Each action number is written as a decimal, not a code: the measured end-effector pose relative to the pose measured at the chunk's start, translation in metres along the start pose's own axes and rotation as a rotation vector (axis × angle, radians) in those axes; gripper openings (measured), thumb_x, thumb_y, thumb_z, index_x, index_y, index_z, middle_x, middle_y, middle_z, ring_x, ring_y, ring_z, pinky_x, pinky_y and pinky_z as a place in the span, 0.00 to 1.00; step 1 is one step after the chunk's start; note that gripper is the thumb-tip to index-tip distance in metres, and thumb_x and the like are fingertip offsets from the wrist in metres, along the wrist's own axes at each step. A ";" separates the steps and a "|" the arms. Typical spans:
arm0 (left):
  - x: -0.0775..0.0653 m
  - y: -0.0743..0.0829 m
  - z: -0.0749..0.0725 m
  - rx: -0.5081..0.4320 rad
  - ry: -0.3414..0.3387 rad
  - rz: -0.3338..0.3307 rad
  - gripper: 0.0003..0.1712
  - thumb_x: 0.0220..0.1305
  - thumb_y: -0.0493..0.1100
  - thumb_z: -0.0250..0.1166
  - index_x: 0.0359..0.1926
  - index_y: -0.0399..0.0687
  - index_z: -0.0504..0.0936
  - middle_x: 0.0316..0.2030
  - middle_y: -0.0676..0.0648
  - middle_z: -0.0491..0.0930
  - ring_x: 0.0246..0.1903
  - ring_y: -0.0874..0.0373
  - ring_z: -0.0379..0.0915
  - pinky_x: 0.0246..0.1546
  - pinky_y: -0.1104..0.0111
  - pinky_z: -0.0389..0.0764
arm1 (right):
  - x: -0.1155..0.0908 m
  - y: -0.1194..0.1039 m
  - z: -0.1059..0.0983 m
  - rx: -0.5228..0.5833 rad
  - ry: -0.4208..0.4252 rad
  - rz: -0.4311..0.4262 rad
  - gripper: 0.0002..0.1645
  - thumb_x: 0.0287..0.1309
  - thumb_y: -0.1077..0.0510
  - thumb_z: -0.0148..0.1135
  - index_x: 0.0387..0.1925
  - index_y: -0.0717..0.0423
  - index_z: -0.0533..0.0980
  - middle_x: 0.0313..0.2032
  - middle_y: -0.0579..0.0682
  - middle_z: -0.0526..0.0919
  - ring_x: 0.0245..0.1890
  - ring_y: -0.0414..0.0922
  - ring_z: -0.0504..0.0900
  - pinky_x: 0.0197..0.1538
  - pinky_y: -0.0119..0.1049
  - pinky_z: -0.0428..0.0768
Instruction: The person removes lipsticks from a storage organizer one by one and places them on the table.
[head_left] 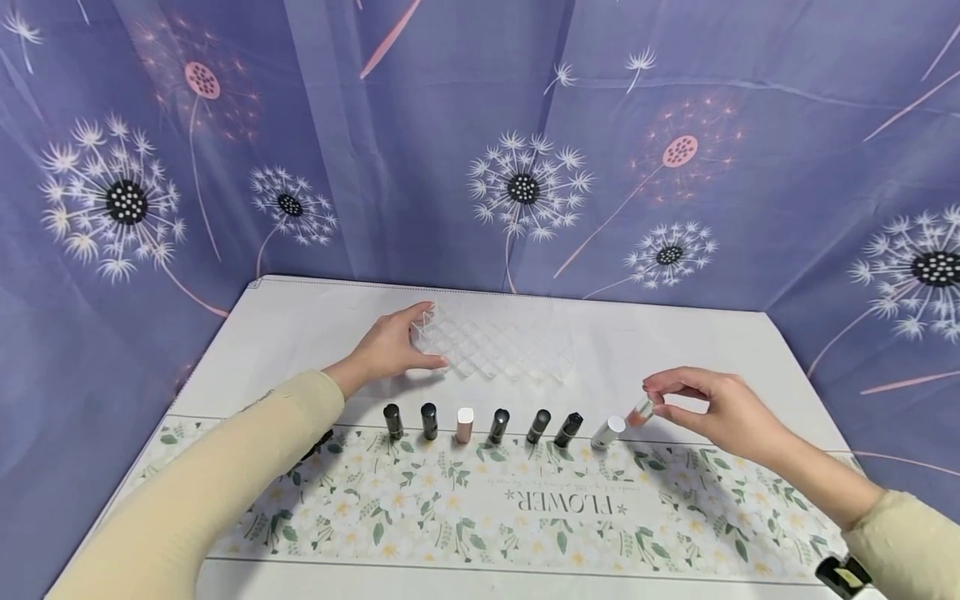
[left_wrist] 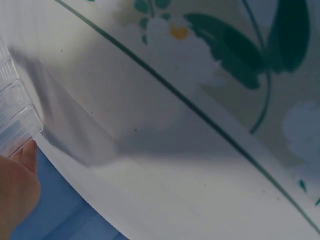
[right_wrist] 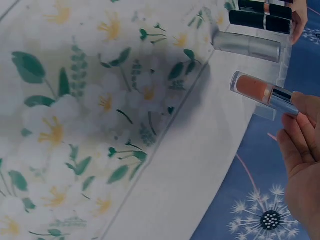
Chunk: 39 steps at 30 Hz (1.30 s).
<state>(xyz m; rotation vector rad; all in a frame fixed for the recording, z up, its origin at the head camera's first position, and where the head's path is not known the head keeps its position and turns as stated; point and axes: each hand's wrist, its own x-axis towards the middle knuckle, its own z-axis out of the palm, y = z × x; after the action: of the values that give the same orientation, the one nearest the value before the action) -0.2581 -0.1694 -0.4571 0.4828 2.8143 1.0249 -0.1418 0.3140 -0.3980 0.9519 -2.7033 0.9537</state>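
My left hand (head_left: pixel 390 343) holds the left end of a clear plastic lipstick organizer (head_left: pixel 498 346), thumb at the near side and fingers at the far side. In the left wrist view, only a corner of the organizer (left_wrist: pixel 20 120) shows beside the fingers. My right hand (head_left: pixel 723 408) pinches a lip gloss tube (right_wrist: pixel 262 93) by its silver cap, clear of the table, its peach-coloured body pointing down and left. Just left of it stands a silver lipstick (head_left: pixel 607 432). Further left, a rose-gold lipstick (head_left: pixel 465 425) stands in a row among several black lipsticks (head_left: pixel 537 426).
A flowered runner (head_left: pixel 420 525) with printed lettering lies along the near part of the white table (head_left: pixel 600 333). The row of lipsticks stands along its far edge. A blue dandelion-print curtain (head_left: pixel 420 167) hangs behind and at both sides.
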 end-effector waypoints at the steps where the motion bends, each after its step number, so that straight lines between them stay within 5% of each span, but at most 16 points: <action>1: 0.000 0.000 0.000 0.000 0.001 -0.001 0.65 0.51 0.60 0.86 0.83 0.48 0.61 0.67 0.37 0.79 0.53 0.44 0.81 0.61 0.49 0.81 | -0.002 0.001 0.001 0.002 -0.002 0.001 0.29 0.54 0.76 0.76 0.55 0.52 0.85 0.46 0.46 0.90 0.51 0.31 0.87 0.58 0.18 0.79; 15: -0.001 -0.003 0.002 -0.017 0.001 0.003 0.66 0.50 0.61 0.86 0.83 0.47 0.61 0.67 0.37 0.79 0.51 0.44 0.81 0.59 0.49 0.82 | -0.018 0.002 0.011 0.024 -0.038 0.051 0.30 0.57 0.74 0.76 0.56 0.46 0.85 0.45 0.41 0.89 0.51 0.32 0.87 0.57 0.18 0.79; 39: 0.001 -0.002 0.001 -0.019 0.000 0.015 0.65 0.51 0.60 0.86 0.83 0.46 0.62 0.68 0.37 0.78 0.53 0.44 0.81 0.62 0.49 0.81 | -0.028 0.003 0.019 0.061 -0.055 -0.004 0.33 0.54 0.75 0.77 0.57 0.47 0.83 0.46 0.45 0.88 0.50 0.36 0.87 0.59 0.20 0.79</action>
<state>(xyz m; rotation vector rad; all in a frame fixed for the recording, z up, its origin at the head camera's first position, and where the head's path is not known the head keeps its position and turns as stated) -0.2596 -0.1694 -0.4590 0.5029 2.8024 1.0532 -0.1192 0.3194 -0.4229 1.0095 -2.7304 1.0298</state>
